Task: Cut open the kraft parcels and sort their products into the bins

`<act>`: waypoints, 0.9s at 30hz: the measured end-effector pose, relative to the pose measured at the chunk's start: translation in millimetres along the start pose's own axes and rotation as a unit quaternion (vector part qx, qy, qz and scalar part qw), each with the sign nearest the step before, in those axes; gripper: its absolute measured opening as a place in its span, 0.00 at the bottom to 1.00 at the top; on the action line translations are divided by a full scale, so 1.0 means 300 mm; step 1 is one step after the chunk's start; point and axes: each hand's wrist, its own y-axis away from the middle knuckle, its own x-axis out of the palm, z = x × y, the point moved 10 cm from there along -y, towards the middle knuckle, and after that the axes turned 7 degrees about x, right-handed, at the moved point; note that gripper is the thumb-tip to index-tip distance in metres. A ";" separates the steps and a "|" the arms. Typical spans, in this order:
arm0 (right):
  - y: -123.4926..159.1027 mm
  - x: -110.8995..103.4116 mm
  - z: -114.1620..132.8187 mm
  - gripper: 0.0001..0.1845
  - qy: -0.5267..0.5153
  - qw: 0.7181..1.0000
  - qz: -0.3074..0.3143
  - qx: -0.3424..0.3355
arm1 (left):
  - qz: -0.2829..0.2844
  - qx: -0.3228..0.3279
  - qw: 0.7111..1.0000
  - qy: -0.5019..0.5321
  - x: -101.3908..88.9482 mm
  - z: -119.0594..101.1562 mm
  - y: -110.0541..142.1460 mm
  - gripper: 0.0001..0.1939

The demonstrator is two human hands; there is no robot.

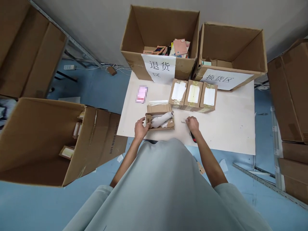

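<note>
Light in here is pretty even and soft, nothing harsh. The white table (pixel 228 128) is coming out as the brightest patch, with only faint shadows lying under the hands and small boxes (pixel 192 95). The insides of the big cartons (pixel 163 29) are sitting darker. The wide lens is bending everything near the edges, so the side cartons are leaning outward. One pink patch (pixel 141 94) is showing pixelated blur; the rest is looking reasonably sharp.
</note>
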 end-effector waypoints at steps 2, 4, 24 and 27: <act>0.055 -0.090 0.051 0.20 -0.063 0.995 -0.068 -0.044 | -0.001 0.000 1.000 0.013 0.003 0.006 0.015 0.25; 0.138 -0.195 0.132 0.21 -0.154 0.971 -0.142 -0.114 | -0.001 0.000 1.000 0.027 0.008 0.010 0.029 0.23; 0.244 -0.086 0.487 0.27 -0.203 0.948 -0.131 -0.206 | 0.014 -0.035 0.990 0.137 0.018 0.077 0.086 0.30; 0.180 -0.047 0.301 0.30 -0.306 0.940 -0.125 -0.085 | 0.017 -0.074 0.982 0.172 0.017 0.093 0.066 0.35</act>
